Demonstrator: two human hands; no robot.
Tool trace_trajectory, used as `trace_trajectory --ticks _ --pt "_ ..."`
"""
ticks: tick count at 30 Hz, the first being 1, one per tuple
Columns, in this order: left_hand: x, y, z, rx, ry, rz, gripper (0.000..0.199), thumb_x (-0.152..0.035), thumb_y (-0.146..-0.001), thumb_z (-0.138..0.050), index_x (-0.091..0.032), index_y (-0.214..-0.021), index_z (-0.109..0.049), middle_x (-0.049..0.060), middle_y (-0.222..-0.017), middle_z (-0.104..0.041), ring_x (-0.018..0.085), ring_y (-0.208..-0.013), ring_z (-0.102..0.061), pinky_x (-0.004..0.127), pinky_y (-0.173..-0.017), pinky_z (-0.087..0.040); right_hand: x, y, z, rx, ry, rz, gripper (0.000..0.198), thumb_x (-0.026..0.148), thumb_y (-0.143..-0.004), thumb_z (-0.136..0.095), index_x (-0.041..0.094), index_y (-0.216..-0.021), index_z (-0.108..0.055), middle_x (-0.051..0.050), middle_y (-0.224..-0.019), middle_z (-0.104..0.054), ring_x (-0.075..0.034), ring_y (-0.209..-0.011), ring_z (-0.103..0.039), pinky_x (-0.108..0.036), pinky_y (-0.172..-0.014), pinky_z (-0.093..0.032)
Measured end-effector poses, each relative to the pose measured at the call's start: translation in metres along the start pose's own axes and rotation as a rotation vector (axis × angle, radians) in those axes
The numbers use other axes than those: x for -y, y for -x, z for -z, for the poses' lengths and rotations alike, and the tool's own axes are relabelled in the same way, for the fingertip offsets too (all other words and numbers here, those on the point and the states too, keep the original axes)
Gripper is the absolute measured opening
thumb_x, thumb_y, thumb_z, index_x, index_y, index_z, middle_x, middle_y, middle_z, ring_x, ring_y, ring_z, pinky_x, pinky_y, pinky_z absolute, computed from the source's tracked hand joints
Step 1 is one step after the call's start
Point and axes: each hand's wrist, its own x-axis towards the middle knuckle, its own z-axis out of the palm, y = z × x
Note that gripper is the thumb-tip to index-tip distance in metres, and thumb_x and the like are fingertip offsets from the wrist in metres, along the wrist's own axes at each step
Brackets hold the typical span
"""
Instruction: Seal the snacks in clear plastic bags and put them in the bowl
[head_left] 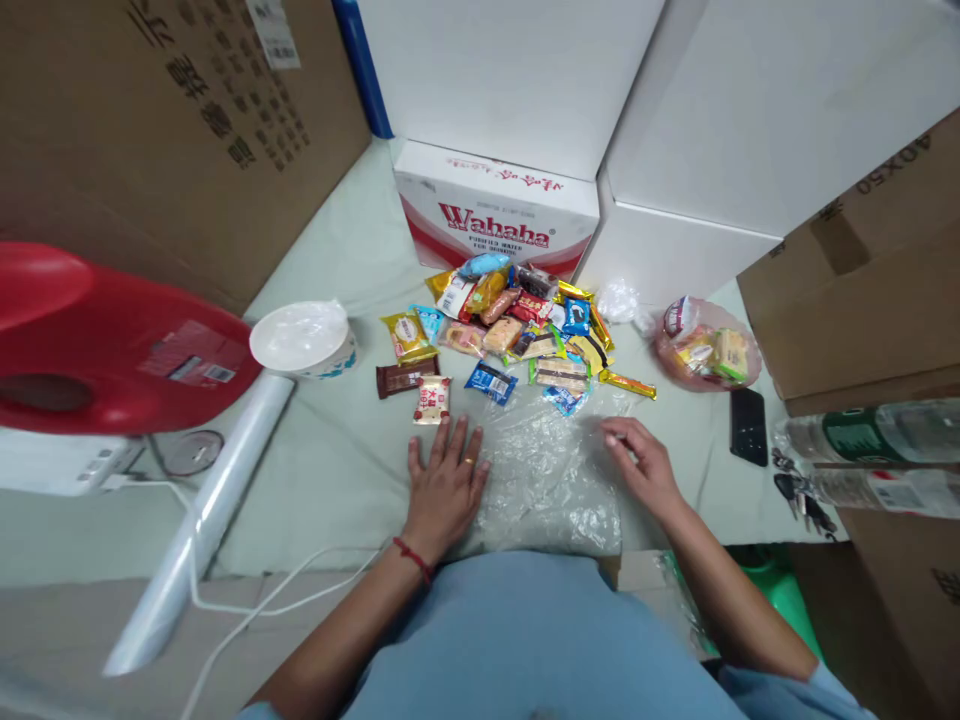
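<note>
In the head view, a clear plastic bag lies flat and crumpled on the counter, directly in front of the person's body. This bag is the landmark for everything else.

The left hand rests palm down at the left edge of the bag, with the fingers spread flat and pointing away from the body. It grips nothing; it only presses on the counter and touches the bag's edge.

The right hand sits at the far right corner of the bag. Its fingers are curled loosely and point toward the bag's middle. I cannot tell whether they pinch the film or only touch it.

So the bag lies between the two hands, with its long side running from left to right. Both hands are about equally close to it.

Just beyond the bag is a pile of wrapped snacks. To the bag's right lies a dark phone, and to its left a roll of film.
</note>
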Motion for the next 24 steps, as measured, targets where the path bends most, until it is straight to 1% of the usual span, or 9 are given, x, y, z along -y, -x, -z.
trace_trajectory --ticks 2,4,7,9,13,16,19,22,24 --pt "-0.001 0.000 -0.002 0.006 0.011 -0.012 0.056 -0.038 -0.108 -0.039 -0.029 -0.163 -0.044 0.011 -0.171 -0.039 0.033 -0.162 -0.031 0.071 -0.130 -0.004 0.008 -0.043 -0.002 -0.017 0.057 -0.016 0.029 0.045 -0.105 -0.051 0.032 -0.116 -0.076 -0.010 -0.105 -0.076 -0.030 -0.094 -0.073 -0.048 -0.085 -0.062" --pt "-0.001 0.000 -0.003 0.016 0.011 -0.024 0.058 -0.039 -0.107 -0.040 -0.028 -0.164 -0.041 0.012 -0.171 -0.037 0.033 -0.161 -0.034 0.071 -0.130 -0.001 0.018 -0.089 -0.018 0.049 0.156 0.078 0.031 0.042 -0.106 -0.050 0.027 -0.111 -0.077 -0.011 -0.101 -0.076 -0.030 -0.095 -0.071 -0.046 -0.088 -0.058" --pt "-0.001 -0.001 -0.004 0.029 -0.001 -0.028 0.059 -0.039 -0.107 -0.040 -0.025 -0.165 -0.040 0.013 -0.172 -0.034 0.033 -0.160 -0.035 0.071 -0.130 0.002 0.039 -0.152 -0.060 0.128 0.362 0.226 0.035 0.039 -0.103 -0.058 0.020 -0.129 -0.072 -0.016 -0.125 -0.072 -0.034 -0.117 -0.061 -0.050 -0.101 -0.052" --pt "-0.002 -0.002 -0.003 0.040 -0.004 -0.023 0.059 -0.039 -0.107 -0.040 -0.025 -0.165 -0.041 0.013 -0.172 -0.035 0.033 -0.160 -0.036 0.072 -0.130 0.001 0.055 -0.185 -0.090 0.204 0.492 0.293 0.054 0.039 -0.096 -0.072 0.019 -0.145 -0.062 -0.018 -0.144 -0.063 -0.038 -0.131 -0.051 -0.052 -0.108 -0.047" --pt "-0.004 -0.002 -0.001 0.053 0.002 -0.025 0.063 -0.046 -0.106 -0.042 -0.024 -0.165 -0.039 0.015 -0.173 -0.034 0.035 -0.159 -0.036 0.073 -0.129 0.001 0.074 -0.218 -0.113 0.304 0.607 0.282 0.045 0.027 -0.101 -0.060 0.016 -0.145 -0.062 -0.020 -0.142 -0.064 -0.038 -0.131 -0.051 -0.054 -0.109 -0.045" --pt "-0.004 -0.002 0.000 0.049 0.013 -0.032 0.065 -0.049 -0.107 -0.040 -0.022 -0.166 -0.037 0.016 -0.173 -0.032 0.034 -0.160 -0.034 0.073 -0.129 0.003 0.069 -0.208 -0.090 0.123 0.447 0.189 0.030 0.023 -0.103 -0.053 0.016 -0.125 -0.071 -0.018 -0.129 -0.070 -0.035 -0.124 -0.058 -0.051 -0.108 -0.047" --pt "-0.003 0.000 -0.001 0.047 0.021 -0.027 0.065 -0.047 -0.108 -0.036 -0.018 -0.166 -0.035 0.016 -0.174 -0.030 0.033 -0.162 -0.031 0.073 -0.129 0.003 0.056 -0.164 -0.049 -0.119 0.039 0.009 0.023 0.037 -0.098 -0.063 0.020 -0.112 -0.071 -0.012 -0.117 -0.073 -0.029 -0.110 -0.065 -0.048 -0.101 -0.054" --pt "-0.002 0.004 -0.003 0.037 0.018 -0.027 0.064 -0.044 -0.108 -0.035 -0.014 -0.165 -0.037 0.018 -0.173 -0.030 0.034 -0.162 -0.031 0.074 -0.129 -0.001 0.046 -0.100 -0.023 -0.144 -0.517 -0.327 0.034 0.050 -0.084 -0.080 0.023 -0.101 -0.070 -0.004 -0.103 -0.073 -0.022 -0.092 -0.069 -0.039 -0.085 -0.061" --pt "-0.002 0.009 -0.005 0.018 0.006 -0.025 0.065 -0.044 -0.108 -0.035 -0.011 -0.164 -0.039 0.021 -0.173 -0.029 0.035 -0.162 -0.031 0.075 -0.129 -0.003 0.044 -0.060 -0.025 -0.106 -0.774 -0.509 0.041 0.050 -0.072 -0.090 0.022 -0.095 -0.071 -0.002 -0.098 -0.074 -0.018 -0.086 -0.070 -0.033 -0.081 -0.062"
